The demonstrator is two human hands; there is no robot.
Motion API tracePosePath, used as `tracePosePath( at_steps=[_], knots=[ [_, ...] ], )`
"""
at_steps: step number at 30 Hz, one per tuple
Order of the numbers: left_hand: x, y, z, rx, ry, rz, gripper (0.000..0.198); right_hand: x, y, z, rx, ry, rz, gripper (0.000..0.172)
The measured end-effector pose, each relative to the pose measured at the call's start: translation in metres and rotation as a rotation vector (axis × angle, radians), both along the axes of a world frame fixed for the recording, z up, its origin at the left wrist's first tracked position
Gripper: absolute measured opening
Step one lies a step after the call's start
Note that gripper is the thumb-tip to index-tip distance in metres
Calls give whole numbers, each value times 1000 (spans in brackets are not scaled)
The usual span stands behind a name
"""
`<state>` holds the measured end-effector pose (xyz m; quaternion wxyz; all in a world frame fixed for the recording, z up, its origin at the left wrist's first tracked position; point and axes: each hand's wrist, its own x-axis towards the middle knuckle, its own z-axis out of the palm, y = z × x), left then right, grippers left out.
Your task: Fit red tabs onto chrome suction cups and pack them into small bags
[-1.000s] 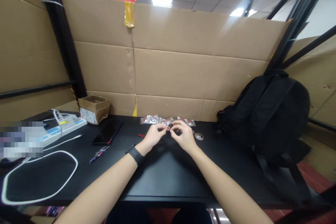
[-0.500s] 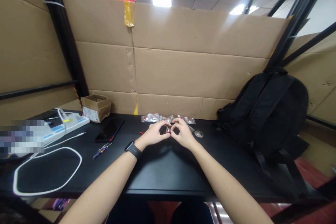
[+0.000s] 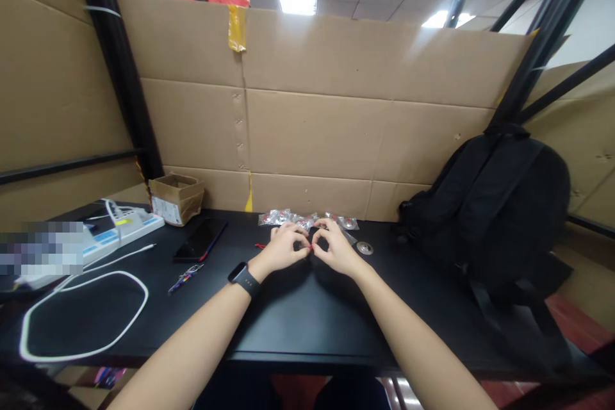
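Observation:
Over the middle of the black table, my left hand (image 3: 287, 247) and my right hand (image 3: 333, 247) meet at their fingertips. Both pinch a small red cord (image 3: 311, 247), of which only a little shows between them. Another bit of red cord (image 3: 260, 246) sticks out left of my left hand. Behind the hands lie several small clear packets (image 3: 278, 217) with red and silver contents. A round silver disc (image 3: 364, 248) lies flat to the right of my right hand.
At the left are a power strip (image 3: 122, 230), a white cable (image 3: 86, 357), a phone (image 3: 200, 239), a keyring (image 3: 185, 278) and a small cardboard box (image 3: 177, 198). A black backpack (image 3: 509, 205) stands at the right, before a cardboard wall (image 3: 312, 134).
The fingertips of both hands have drawn closer in around the cord. The dark reddish round thing seen between them earlier no longer shows clearly. The view has shifted slightly.

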<state>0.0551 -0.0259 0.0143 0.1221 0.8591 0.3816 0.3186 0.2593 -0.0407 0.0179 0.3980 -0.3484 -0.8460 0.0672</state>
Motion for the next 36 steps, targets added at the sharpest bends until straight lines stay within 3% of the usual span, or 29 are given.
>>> tracePosePath(
  at_steps=[4,9,12,14,17,22,25,27,30,36],
  knots=[
    [0,1,-1,18,14,30,14,9,5,5,-16,21,5,6],
    [-3,5,-3,-6,39,112,13,49,25,7,53,58,-318,23],
    [-2,6,-5,-37,15,125,15,72,33,2,-9,-14,-441,21],
    [0,6,-7,-51,8,110,15,80,34,-2,-93,-90,-434,18],
    [2,4,-8,-61,-10,41,15,80,32,-8,-202,-217,-357,32],
    [4,-3,-2,-89,-10,-359,15,60,27,-14,-300,-284,-85,32],
    [7,-8,2,-94,10,-487,17,44,25,-16,-312,-240,97,39],
    [10,-11,3,-107,16,-507,18,36,23,-17,-297,-196,146,43],
    [11,-13,3,-125,35,-494,18,31,23,-12,-232,-117,100,44],
    [-11,2,9,-53,24,-249,31,75,30,1,-140,-142,-215,37]
  ],
)
